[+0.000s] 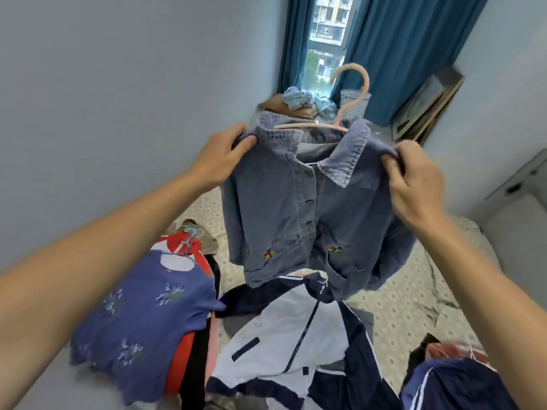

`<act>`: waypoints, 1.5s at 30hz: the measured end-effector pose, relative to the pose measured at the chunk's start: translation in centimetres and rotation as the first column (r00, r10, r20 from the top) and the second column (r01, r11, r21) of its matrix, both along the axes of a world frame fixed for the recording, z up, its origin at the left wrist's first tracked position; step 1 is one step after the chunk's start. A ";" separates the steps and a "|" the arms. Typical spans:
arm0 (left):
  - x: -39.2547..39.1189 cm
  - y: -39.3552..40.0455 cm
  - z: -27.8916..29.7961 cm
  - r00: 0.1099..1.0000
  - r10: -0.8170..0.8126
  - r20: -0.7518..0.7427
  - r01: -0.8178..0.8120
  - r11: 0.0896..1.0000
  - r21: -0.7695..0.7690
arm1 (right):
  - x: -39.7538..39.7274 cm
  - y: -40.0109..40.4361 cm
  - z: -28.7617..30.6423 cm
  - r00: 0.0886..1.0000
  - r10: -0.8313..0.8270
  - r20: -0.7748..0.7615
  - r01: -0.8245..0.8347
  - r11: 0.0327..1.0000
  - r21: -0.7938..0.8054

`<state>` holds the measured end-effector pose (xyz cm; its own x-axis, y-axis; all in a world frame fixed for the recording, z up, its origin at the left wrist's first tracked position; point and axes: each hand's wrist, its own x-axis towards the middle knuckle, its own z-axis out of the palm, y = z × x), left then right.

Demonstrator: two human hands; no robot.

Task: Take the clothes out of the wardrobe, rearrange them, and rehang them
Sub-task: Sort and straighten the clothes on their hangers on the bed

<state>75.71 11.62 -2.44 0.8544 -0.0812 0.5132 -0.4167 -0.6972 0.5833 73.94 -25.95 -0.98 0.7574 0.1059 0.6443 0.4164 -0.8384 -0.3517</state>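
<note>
The denim jacket hangs on the pink hanger above the bed, shoulders spanning left-right; left hand and right hand each pinch a shoulder.

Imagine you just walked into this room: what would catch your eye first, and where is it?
First, the denim jacket on a pink hanger, held up mid-frame, the left hand and right hand each pinching a shoulder. Below it clothes lie on the bed: a purple top at left, a white-and-navy jacket in the centre.
</note>
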 end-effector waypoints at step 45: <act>-13.7 44.4 -2.6 0.998 -0.068 0.001 0.068 0.998 -0.017 | -14.9 43.6 -5.1 0.995 -0.071 -0.066 0.074 0.996 0.055</act>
<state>61.98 56.00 -5.03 0.8471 -0.1309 0.5151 -0.4632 -0.6570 0.5948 59.08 17.67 -6.11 0.8015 0.0134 0.5979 0.3303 -0.8433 -0.4239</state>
